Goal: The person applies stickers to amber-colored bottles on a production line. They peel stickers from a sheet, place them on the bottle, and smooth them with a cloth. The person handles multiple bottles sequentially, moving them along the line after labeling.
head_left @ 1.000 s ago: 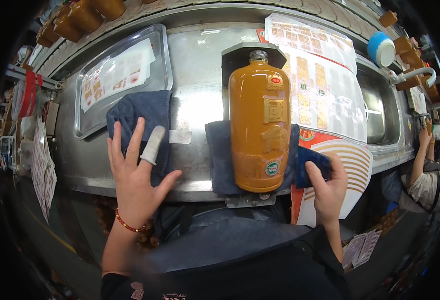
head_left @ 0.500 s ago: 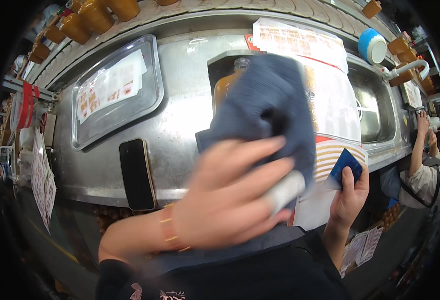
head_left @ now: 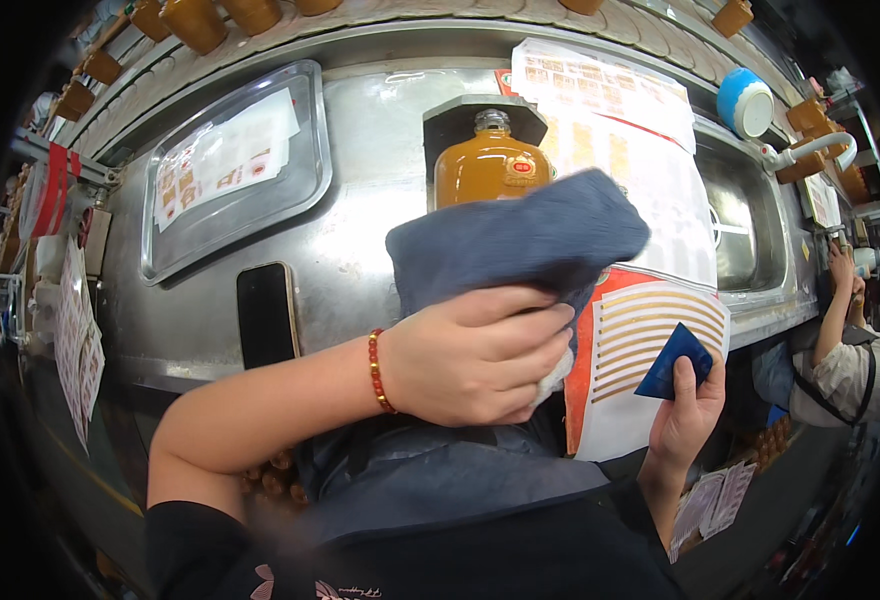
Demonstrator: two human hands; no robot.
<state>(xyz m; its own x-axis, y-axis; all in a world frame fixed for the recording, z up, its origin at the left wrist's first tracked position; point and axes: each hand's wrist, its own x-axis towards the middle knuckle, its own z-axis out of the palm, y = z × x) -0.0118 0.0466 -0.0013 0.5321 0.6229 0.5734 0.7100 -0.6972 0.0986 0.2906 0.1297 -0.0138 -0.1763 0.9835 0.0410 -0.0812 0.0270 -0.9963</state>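
My left hand is closed on a dark blue cloth and holds it over the lower part of a large orange bottle that lies on the steel counter. Only the bottle's neck and shoulder show above the cloth. My right hand is at the counter's front edge, pinching a small dark blue folded piece beside a white and orange printed sheet.
A black phone lies left of my arm. A steel tray with a paper in it sits further left. A sink and a blue bowl are at right, where another person stands. Orange jars line the back.
My left hand lifted the cloth off the counter's left side, uncovering the phone, and carried it right over the bottle. The right hand rose a little with its blue piece.
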